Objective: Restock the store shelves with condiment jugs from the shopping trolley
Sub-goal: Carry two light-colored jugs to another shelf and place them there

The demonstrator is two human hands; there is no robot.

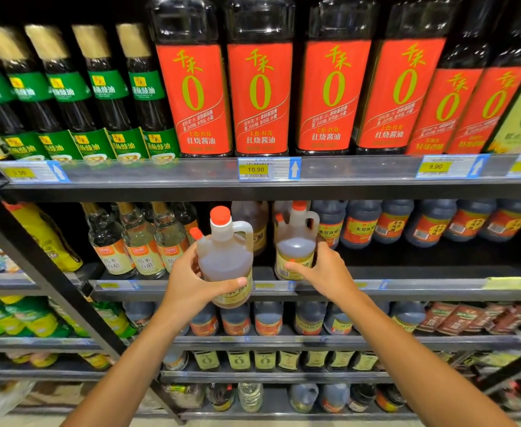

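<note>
The left hand [191, 280] grips a translucent plastic jug [226, 257] around its lower belly, thumb across the front label and fingers wrapped behind. This jug is tilted slightly and held in front of the middle shelf edge [407, 286], its base below the lip, not resting on it. The right hand [327, 272] holds a second jug [296, 251] of the same kind, which stands on the middle shelf; the thumb lies across its yellow label, and the fingers pass behind it out of sight. How tightly they close cannot be seen.

Both jugs are rounded, with a moulded loop handle, a large orange-red screw cap and a smaller red-capped spout. They contain amber-brown liquid. The label text on the held jug is largely covered by the thumb and is blurred.

Behind the jugs, further amber jugs [253, 223] sit partly hidden in shadow. To the right stand dark squat jugs [407, 221] with orange labels, to the left clear vinegar bottles [139, 241]. The upper shelf carries tall dark bottles with red labels [260, 78] above a price tag [268, 169] reading 10.90. The shelving is dark metal; lower rows blur towards the frame edges.
</note>
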